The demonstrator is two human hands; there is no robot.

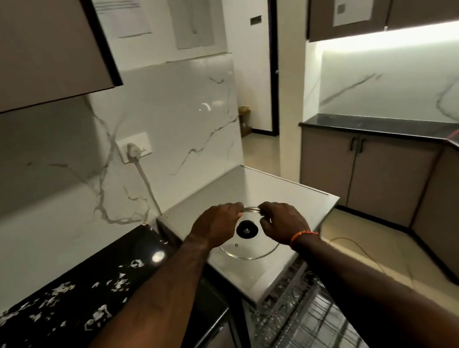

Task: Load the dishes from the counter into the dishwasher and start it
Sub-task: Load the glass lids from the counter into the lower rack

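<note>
- The glass lid [249,245] sits over the white top of the dishwasher [279,197], its black knob [247,229] facing up; whether it rests on that top or is just lifted off it, I cannot tell.
- The left hand [216,227] and the right hand [280,223] both curl their fingers over the far rim and pinch the metal edge; the thumbs are hidden beneath.
- The wire rack [303,321] stands pulled out below and nearer the person; judging by this, the step in hand is carrying the lid down to it.
- To do it well: keep both grips on the rim, not on the glass face; lift clear of the top before drawing it back; tilt the lid onto its edge and slot it between the tines, knob outward.
- The risk, as I judge it: wet glass slipping, or the rim knocking the front edge of the machine; go slowly.
</note>
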